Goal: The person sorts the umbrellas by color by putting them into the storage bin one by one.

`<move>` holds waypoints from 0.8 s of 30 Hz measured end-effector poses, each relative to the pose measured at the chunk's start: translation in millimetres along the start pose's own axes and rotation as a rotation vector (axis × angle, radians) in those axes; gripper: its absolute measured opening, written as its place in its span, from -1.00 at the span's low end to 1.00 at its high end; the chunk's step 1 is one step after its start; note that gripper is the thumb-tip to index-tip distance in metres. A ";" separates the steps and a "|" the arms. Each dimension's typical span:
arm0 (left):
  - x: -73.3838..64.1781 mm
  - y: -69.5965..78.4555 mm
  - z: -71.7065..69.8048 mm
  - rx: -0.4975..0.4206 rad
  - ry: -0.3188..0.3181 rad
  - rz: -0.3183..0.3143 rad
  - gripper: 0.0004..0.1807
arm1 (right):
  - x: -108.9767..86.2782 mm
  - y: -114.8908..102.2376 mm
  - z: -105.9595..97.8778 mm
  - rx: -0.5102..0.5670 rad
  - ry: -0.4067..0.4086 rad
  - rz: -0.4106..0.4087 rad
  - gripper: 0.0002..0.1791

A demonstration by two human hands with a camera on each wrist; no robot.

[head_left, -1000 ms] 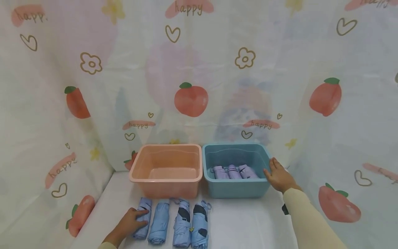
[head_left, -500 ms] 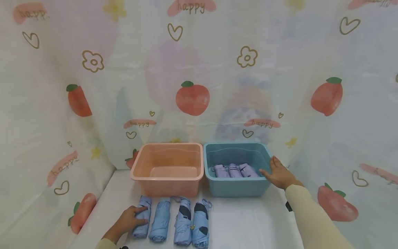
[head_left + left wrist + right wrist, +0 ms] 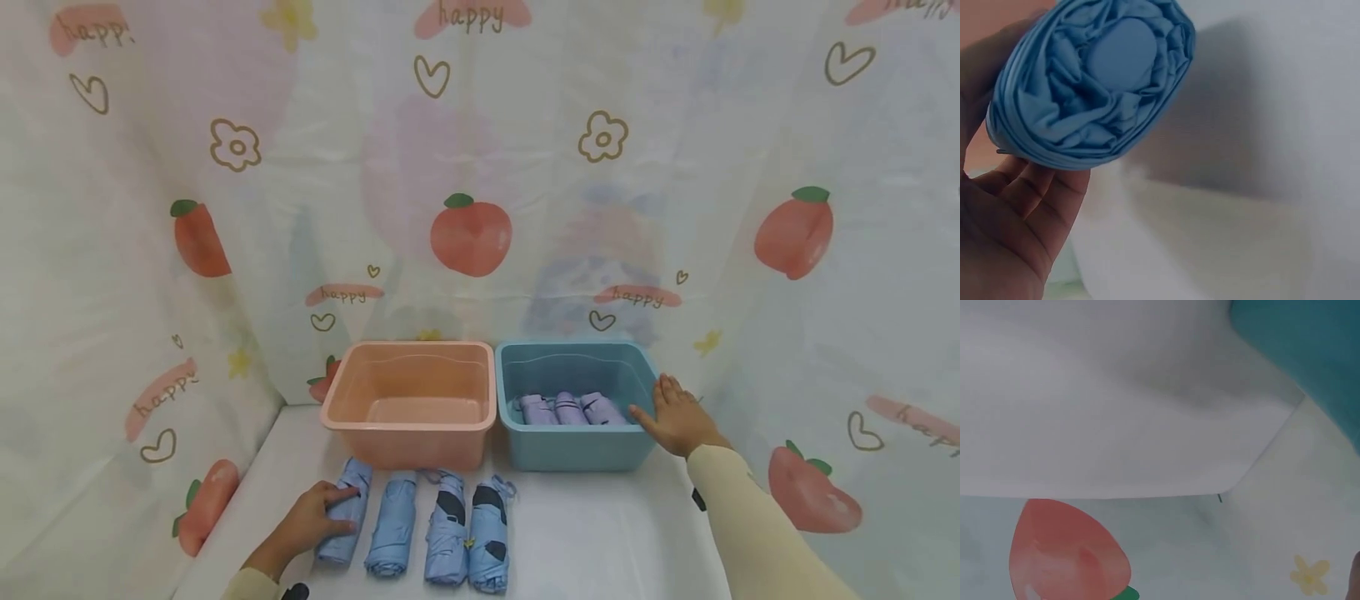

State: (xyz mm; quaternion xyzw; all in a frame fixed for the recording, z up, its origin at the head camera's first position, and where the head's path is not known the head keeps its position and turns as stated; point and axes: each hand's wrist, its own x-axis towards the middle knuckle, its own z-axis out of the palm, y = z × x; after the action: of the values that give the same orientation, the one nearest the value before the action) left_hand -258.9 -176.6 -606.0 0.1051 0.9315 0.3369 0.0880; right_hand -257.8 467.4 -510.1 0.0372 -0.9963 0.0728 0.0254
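My left hand grips a folded blue umbrella, the leftmost of a row. Its thumb and fingers are on opposite sides of the roll. In the left wrist view the end of this umbrella shows bunched fabric, with a shadow on the white surface beside it. At the right wall of the blue basin is my right hand, fingers straight along the rim and thumb reaching over it. Inside the basin lie three lilac folded umbrellas.
A pink basin stands left of the blue one. Next to the gripped umbrella lie a plain blue umbrella and two blue umbrellas with dark patches. Patterned cloth walls in the white table at the back and sides.
The umbrella in my left hand has shifted slightly toward the pink basin and leans more to the right. My right hand stays at the blue basin's rim. The head view has drifted a little.
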 end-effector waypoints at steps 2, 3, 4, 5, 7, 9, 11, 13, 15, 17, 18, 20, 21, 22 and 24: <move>-0.2 4.2 -7.0 0.011 -0.013 0.010 -0.32 | 0.7 -0.9 -0.5 0.008 0.016 -0.015 0.08; -0.7 6.2 -10.8 0.012 -0.020 0.020 -0.32 | 1.0 -1.0 0.1 0.007 0.021 -0.022 0.07; -1.4 7.9 -14.8 0.018 -0.028 0.039 -0.32 | 1.4 -0.4 1.1 0.005 0.022 -0.027 0.08; -2.3 9.7 -19.1 0.018 -0.034 0.063 -0.33 | 1.8 0.1 2.1 0.003 0.024 -0.030 0.08; -3.9 13.1 -27.6 0.032 -0.049 0.116 -0.33 | 2.1 1.8 4.7 0.005 0.021 -0.031 0.09; -4.7 18.0 -36.1 0.039 -0.065 0.166 -0.33 | 2.2 3.6 6.8 0.015 0.016 -0.026 0.08; -5.6 24.4 -43.4 0.045 -0.082 0.189 -0.32 | 0.8 5.2 9.3 0.033 0.015 -0.019 0.08; -6.3 32.5 -50.5 0.061 -0.086 0.189 -0.32 | 0.3 6.2 10.8 0.050 0.011 -0.011 0.09; -7.3 41.9 -58.3 0.063 -0.084 0.192 -0.32 | 0.1 6.6 11.9 0.048 0.008 -0.008 0.10; -8.1 51.5 -66.5 0.068 -0.070 0.208 -0.32 | 0.5 7.0 13.0 0.047 0.003 -0.003 0.10; -8.4 56.4 -70.4 0.064 -0.061 0.213 -0.32 | 0.4 6.8 13.1 0.047 0.004 -0.004 0.10; -8.0 65.5 -78.5 0.050 -0.044 0.235 -0.32 | 0.1 5.9 12.9 0.049 0.005 -0.001 0.10; -7.1 69.8 -82.7 0.049 -0.036 0.248 -0.32 | 0.3 5.7 12.8 0.051 0.009 0.001 0.10; -6.1 74.5 -86.6 0.047 -0.024 0.260 -0.33 | 0.3 5.3 12.2 0.050 0.011 0.002 0.10; -2.8 82.3 -93.8 0.047 -0.008 0.282 -0.35 | 0.1 3.7 10.4 0.056 0.017 -0.003 0.09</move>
State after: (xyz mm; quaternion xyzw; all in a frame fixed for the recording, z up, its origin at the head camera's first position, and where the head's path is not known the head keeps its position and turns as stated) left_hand -266.9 -172.7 -481.5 0.2383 0.9147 0.3238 0.0408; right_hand -258.7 469.5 -520.9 0.0388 -0.9936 0.1010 0.0329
